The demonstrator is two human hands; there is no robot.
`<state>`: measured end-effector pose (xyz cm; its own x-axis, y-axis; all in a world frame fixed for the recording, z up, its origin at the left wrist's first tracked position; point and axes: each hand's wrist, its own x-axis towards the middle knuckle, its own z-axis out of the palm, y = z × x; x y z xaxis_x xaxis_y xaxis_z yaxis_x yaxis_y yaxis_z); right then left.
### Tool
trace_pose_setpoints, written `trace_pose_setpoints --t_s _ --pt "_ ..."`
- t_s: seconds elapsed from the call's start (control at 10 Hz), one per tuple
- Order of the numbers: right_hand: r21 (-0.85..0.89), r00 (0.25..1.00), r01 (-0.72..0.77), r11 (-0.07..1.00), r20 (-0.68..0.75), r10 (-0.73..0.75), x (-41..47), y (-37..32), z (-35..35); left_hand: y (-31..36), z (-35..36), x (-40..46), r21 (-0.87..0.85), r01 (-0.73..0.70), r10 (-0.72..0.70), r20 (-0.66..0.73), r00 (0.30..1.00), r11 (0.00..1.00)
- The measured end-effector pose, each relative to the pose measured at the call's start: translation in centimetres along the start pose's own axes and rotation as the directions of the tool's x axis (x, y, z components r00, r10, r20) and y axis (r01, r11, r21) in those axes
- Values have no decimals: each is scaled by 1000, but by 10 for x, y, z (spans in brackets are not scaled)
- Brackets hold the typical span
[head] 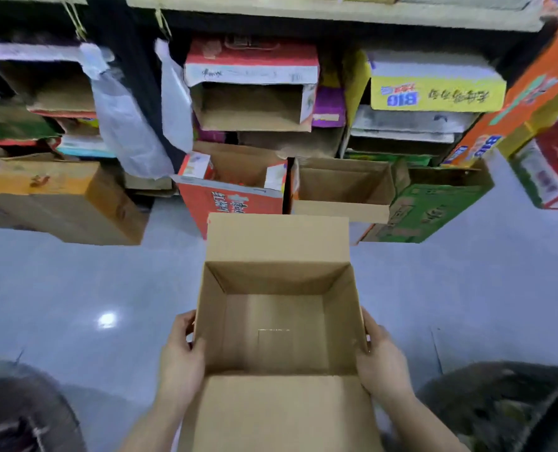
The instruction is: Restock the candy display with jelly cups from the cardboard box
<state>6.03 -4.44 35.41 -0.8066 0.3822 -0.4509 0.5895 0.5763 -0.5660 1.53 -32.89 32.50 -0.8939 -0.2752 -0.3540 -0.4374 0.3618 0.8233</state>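
Observation:
A plain brown cardboard box [277, 334] is held in front of me above a shiny grey floor, its flaps open. Its inside is bare; no jelly cups show in it. My left hand [181, 357] grips the box's left wall, thumb over the rim and fingers curled round the outside. My right hand [380, 360] grips the right wall the same way. The near flap hangs toward me and the far flap stands up. No candy display is in view.
Ahead, stacked cartons sit under a shelf [303, 14]: a red open box [235, 197], an empty brown box [343, 187], a green box [434, 207], a yellow box [434, 93]. White plastic bags [131, 125] hang at left. Dark round objects [506, 406] flank the lower corners.

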Motion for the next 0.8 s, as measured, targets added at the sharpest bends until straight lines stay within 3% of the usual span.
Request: trace_pose_setpoints --t_s 0.2,0.4,0.6,0.7,0.8 --pt "-75 997 -50 996 59 55 183 40 74 -60 107 151 199 -17 2 72 997 980" --pt "-37 996 -27 999 86 30 327 106 187 -166 203 284 262 -72 36 140 989 962" --pt "32 994 -35 999 100 32 386 142 253 -238 252 338 321 -28 -7 108 994 947" --pt "22 992 -31 999 123 28 396 142 253 -239 257 346 308 -38 7 101 995 951" --pt "-52 1000 -15 999 -6 15 391 141 226 -223 241 344 223 -101 90 60 994 970"
